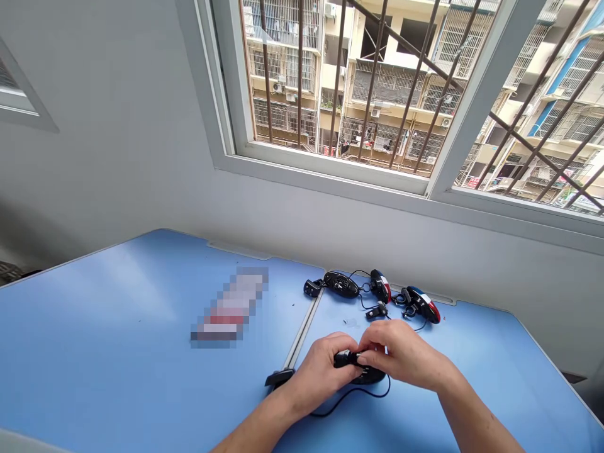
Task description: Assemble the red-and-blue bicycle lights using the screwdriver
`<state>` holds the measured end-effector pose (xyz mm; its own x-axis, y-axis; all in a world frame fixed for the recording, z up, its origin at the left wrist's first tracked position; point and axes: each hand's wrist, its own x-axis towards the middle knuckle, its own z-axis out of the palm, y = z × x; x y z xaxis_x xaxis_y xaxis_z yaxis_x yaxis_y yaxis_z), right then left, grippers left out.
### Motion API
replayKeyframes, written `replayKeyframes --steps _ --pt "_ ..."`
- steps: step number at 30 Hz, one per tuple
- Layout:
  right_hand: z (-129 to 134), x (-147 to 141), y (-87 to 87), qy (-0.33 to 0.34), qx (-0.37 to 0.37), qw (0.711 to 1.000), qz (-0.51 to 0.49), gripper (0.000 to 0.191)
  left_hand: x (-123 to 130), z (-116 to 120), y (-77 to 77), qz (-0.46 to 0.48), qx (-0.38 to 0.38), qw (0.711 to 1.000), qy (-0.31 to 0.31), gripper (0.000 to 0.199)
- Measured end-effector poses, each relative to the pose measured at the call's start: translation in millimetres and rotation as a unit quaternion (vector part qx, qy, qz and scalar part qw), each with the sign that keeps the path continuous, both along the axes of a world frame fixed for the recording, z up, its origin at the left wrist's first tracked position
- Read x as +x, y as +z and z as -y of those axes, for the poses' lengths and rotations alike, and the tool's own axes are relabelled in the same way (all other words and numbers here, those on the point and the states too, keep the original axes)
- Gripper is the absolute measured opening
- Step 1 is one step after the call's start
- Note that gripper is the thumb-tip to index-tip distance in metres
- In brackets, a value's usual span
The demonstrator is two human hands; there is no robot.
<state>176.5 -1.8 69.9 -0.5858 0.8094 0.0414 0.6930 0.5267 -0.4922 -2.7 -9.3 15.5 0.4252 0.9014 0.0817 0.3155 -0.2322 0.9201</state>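
Gripping a small black plastic unit (pixel 369 376) between curled fingers, the left hand (pixel 316 377) and right hand (pixel 401 352) hold it close together, while its thin black cable (pixel 340 397) trails loose below them, where a snag could tug it free toward the wired oval lamps (pixel 422 304) just ahead on the blue table (pixel 94 327).

glossy black plastic casing (pixel 370 376), matt blue tabletop (pixel 104 327), metal edge strip (pixel 302 330)

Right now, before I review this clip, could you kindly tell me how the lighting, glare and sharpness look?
In the head view, daylight through the barred window leaves pale glare on the blue table; a pixelated patch hides whatever lies there; the wide lens slants the view; the left hand and right hand on the black cabled device look sharp.
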Motion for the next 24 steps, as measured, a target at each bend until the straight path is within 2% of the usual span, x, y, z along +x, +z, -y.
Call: replayKeyframes --steps 9,13,24 --pt "-2 9 7.4 -0.041 -0.014 0.998 -0.041 0.012 -1 0 -2.6 -0.015 -0.015 1.000 0.012 0.016" --pt "-2 10 7.6 -0.043 -0.029 0.998 -0.026 0.012 -1 -1 -0.4 -0.024 -0.017 0.999 0.010 0.014" --pt "2 7 10.8 -0.024 -0.001 0.999 0.032 0.013 1 1 2.4 -0.021 -0.014 1.000 0.018 0.015"
